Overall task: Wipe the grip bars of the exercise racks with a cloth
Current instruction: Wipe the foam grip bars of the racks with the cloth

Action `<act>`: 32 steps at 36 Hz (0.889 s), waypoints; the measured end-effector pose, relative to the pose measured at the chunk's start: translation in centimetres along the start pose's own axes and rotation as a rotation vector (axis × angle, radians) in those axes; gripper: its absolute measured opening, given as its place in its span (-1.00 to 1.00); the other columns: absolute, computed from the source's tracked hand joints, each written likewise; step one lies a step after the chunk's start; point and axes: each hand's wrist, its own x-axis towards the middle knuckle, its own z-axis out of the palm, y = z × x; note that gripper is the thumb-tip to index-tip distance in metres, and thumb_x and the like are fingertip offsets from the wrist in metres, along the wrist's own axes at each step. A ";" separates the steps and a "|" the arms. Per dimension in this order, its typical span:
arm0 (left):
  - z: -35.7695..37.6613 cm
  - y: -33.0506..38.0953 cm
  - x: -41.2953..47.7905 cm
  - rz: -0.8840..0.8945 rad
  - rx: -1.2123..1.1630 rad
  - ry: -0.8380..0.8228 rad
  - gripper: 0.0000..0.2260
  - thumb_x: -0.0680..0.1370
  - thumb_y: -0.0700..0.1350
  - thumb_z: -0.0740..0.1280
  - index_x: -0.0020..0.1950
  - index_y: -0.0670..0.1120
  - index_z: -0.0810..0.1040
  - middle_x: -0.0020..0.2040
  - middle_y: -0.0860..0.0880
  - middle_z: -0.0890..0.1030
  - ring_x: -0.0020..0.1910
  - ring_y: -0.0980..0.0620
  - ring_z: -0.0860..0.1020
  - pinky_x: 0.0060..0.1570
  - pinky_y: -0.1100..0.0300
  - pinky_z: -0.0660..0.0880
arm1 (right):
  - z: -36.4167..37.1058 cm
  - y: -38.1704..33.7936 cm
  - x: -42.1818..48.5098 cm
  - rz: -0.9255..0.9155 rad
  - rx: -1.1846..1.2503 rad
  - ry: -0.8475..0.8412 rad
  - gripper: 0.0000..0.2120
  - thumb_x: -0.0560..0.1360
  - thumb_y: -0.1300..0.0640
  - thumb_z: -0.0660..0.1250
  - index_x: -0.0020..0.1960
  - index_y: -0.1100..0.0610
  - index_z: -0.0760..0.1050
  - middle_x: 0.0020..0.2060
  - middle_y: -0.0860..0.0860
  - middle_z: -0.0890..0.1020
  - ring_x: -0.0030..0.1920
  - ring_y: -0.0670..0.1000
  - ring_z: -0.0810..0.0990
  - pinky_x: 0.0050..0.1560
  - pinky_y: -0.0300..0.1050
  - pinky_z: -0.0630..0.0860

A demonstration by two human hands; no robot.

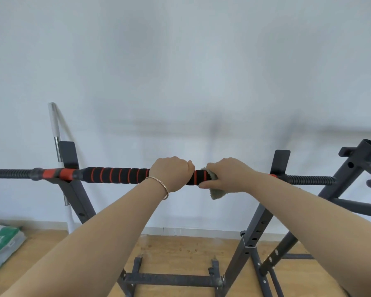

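left hand (172, 172) fisted, right hand (227, 174) clenched, arms outstretched

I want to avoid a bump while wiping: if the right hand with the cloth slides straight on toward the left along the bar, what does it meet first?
Most likely the left hand, gripping the bar just beyond the right hand and cloth.

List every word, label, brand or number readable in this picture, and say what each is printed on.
None can be read.
Green and white sack on the floor at far left: it carries red and green print, too blurred to read.
Bar, rack uprights and cloth: no text visible.
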 end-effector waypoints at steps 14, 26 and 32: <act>0.3 0.9 -1.4 -0.108 -0.008 0.121 -0.84 0.45 -0.29 0.21 -0.15 -0.07 0.27 -0.42 0.02 0.33 -0.43 -0.05 0.37 -0.46 0.24 0.19 | -2.1 0.0 0.3 0.223 0.528 0.105 -0.69 0.61 -0.18 0.19 -0.15 -0.06 0.59 -0.17 -0.15 0.63 -0.10 -0.11 0.57 -0.13 -0.20 0.41; -2.6 1.6 -0.8 -0.051 -1.043 0.097 -0.77 0.61 0.13 0.23 0.10 0.12 0.64 0.11 0.21 0.61 0.16 0.17 0.48 0.18 0.16 0.38 | -5.7 -0.6 -2.7 0.240 1.511 0.409 -0.76 0.56 0.35 0.19 0.09 0.30 0.60 -0.13 0.16 0.68 -0.13 0.14 0.69 0.04 0.10 0.63; -3.9 1.7 -1.3 -0.108 -1.492 0.056 -0.74 0.61 -0.02 0.28 0.31 0.06 0.54 0.04 0.15 0.68 0.07 0.18 0.61 0.08 0.19 0.55 | -6.7 -1.0 -3.5 0.124 1.695 0.352 -0.66 0.56 0.45 0.15 0.25 0.28 0.53 -0.02 0.20 0.68 0.00 0.15 0.69 -0.01 0.01 0.59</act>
